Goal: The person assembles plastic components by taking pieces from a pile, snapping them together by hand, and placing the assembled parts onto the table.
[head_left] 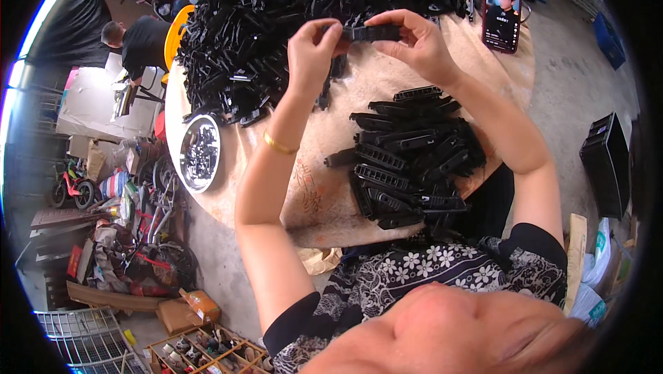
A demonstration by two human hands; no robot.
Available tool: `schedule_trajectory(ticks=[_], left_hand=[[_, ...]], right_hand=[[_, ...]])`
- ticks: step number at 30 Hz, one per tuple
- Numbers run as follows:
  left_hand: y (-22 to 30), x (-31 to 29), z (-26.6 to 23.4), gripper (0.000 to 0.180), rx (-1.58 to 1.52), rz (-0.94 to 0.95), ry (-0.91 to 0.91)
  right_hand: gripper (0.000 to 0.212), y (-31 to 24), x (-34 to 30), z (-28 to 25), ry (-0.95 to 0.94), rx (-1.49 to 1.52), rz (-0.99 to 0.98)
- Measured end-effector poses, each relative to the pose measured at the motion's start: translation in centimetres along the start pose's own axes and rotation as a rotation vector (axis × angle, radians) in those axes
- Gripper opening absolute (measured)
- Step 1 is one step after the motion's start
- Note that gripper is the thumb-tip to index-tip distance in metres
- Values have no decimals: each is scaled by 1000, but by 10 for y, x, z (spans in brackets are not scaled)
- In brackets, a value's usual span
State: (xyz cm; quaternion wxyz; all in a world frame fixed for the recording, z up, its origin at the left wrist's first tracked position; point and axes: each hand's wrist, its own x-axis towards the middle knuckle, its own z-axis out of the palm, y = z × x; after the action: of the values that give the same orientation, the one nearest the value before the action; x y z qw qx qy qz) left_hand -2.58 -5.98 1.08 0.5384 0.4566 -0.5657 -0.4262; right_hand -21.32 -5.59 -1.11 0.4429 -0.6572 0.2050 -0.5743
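Above the far half of a round table covered with a beige cloth (pixel 259 167), both my hands hold one long black plastic part (pixel 369 33). My left hand (pixel 314 49) pinches its left end between thumb and fingers. At the other end, my right hand (pixel 418 42) grips it with thumb below and fingers above. Behind my hands spreads a big heap of black plastic parts (pixel 235 35). Closer to my body lies a smaller pile of long black slotted parts (pixel 407 156). What exact kind of part these are, I cannot tell.
A white-rimmed round dish (pixel 217 167) with small metallic pieces stands at the table's left edge. A phone (pixel 501 11) is propped up at the far right. Black crate (pixel 606 163) on the floor to the right. Another person (pixel 141 41) bends over at the far left.
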Motion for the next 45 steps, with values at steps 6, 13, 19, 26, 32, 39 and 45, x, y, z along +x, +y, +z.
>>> schedule_trajectory(ticks=[6,13,19,26,32,39,45], left_hand=[[-12,-41,-12,27,-711,-344,-174],[-3,-70,-6,30,-764,-265,-267],[-15,-76,-11,27,-674,-299,-116],[-16,-73,-11,29,-390,-474,20],[1,-73,-16,38,-469,-618,-56],[4,-78,-22,36,-416,-482,-255],[0,-81,-24,41,-119,-343,-353]], right_hand=[[30,-6,-12,18,-158,-26,50],[31,-4,-15,22,-74,-136,46],[29,-5,-17,25,-117,-294,1],[34,-10,-17,29,-422,-375,-332],[33,-10,-19,22,-427,-528,-365],[34,-11,-20,20,-393,-597,-372],[37,-11,-21,20,-473,-614,-369]])
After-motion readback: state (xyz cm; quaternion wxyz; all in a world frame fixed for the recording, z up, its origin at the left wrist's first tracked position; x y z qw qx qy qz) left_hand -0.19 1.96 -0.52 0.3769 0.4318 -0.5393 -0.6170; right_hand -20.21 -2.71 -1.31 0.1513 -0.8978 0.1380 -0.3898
